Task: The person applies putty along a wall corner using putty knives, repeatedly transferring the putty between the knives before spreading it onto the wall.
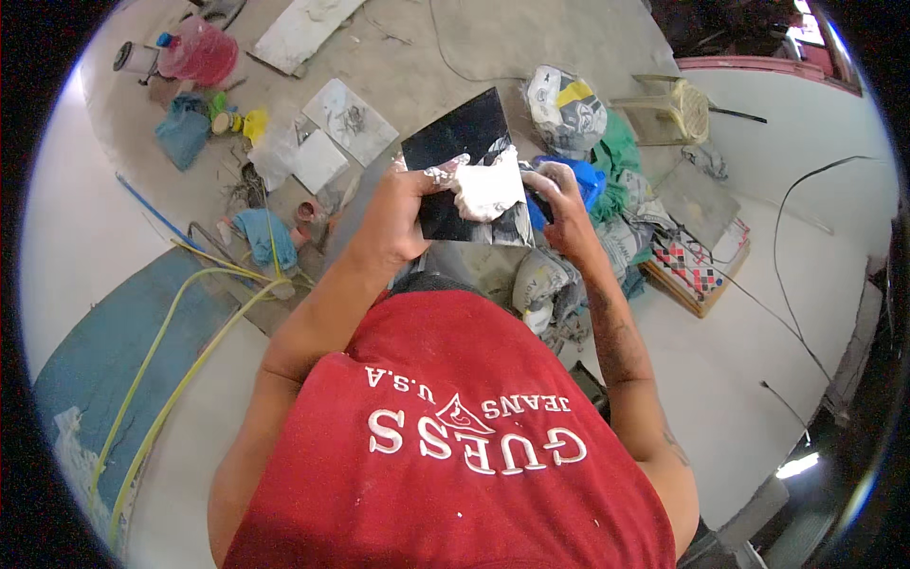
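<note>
My left hand (406, 209) grips the left edge of a black, flat rectangular board (460, 133), its thumb lying across the top face and smeared with white. A thick lump of white paste (488, 190) sits on the board toward its right side. White streaks run down to the board's lower right corner. Close beside that right edge is my right hand (565, 211), its fingers curled and dusted white. Whatever lies inside those fingers is mostly hidden, and I cannot make it out. Both hands are raised in front of my red shirt (455, 379).
Bags (566, 109) and a blue container (590, 185) stand beyond my right hand, near a yellowish plastic chair (687, 112). Pale tiles (349, 121) lie on the dusty floor ahead. Yellow hoses (180, 379) curve at left; a pink jug (204, 52) is far left. Black cables (782, 247) hang right.
</note>
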### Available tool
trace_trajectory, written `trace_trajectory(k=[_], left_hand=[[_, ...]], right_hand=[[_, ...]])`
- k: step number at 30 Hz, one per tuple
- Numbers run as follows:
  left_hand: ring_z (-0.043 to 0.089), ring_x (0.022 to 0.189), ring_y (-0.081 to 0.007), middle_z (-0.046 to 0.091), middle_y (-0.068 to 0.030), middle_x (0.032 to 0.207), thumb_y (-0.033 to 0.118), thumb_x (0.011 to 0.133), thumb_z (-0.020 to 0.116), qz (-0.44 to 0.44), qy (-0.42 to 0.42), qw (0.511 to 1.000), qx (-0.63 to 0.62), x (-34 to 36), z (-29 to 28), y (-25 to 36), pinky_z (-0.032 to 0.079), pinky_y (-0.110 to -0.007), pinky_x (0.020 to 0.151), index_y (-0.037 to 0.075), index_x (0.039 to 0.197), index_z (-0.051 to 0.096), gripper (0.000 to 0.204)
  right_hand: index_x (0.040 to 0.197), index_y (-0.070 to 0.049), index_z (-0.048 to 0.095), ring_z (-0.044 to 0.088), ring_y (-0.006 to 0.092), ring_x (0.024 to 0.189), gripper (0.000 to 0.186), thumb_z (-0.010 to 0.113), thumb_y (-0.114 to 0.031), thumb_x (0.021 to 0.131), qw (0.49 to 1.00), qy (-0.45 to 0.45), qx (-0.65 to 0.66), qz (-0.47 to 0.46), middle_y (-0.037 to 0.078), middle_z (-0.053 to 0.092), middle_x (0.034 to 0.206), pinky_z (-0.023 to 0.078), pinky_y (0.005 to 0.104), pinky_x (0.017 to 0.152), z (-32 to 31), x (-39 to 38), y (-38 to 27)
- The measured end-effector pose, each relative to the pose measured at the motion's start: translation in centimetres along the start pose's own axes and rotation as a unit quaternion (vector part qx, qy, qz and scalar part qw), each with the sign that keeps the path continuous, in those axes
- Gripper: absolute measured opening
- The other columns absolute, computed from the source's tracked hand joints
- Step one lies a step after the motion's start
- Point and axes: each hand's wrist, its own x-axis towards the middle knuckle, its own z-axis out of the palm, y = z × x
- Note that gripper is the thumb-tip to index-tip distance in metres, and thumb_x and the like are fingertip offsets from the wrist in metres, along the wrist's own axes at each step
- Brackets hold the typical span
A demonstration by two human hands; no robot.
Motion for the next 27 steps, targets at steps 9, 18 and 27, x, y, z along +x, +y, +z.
trace_trajectory(k=[9,18,27], left_hand=[[0.065,0.076,-0.0234,0.064,-0.0144,0.088,0.001,0.077,0.053,0.12,-0.042,0.985,0.112,-1.1,-0.4,4.1,0.055,-0.039,0.07,-0.008,0.097,0.058,0.022],[0.063,0.071,-0.0153,0.064,-0.0058,0.082,0.0,0.074,0.058,0.237,-0.007,0.956,0.174,-11.7,-7.0,4.4,0.051,-0.029,0.063,0.0,0.089,0.06,0.015],[0.064,0.066,-0.0173,0.064,-0.0096,0.077,0.006,0.079,0.052,0.152,0.072,0.911,0.378,-18.3,-13.2,4.8,0.052,-0.028,0.058,-0.002,0.087,0.062,0.016]], right_hand=[[0.098,0.004,0.059,0.061,0.0194,0.082,0.034,0.063,0.008,0.065,0.669,0.345,0.622,0.216,0.008,0.062,0.091,0.049,0.0278,0.074,0.8,-2.2,-7.0],[0.124,-0.001,0.042,0.049,0.0231,0.111,0.057,0.061,0.004,0.07,0.782,0.35,0.51,0.076,0.011,0.05,0.117,0.038,0.0346,0.096,5.8,-1.0,-21.3],[0.114,-0.008,0.058,0.056,0.0283,0.1,0.05,0.043,0.016,0.073,0.979,0.101,0.174,-0.031,0.013,0.057,0.108,0.042,0.03,0.086,4.0,-5.4,-29.8]])
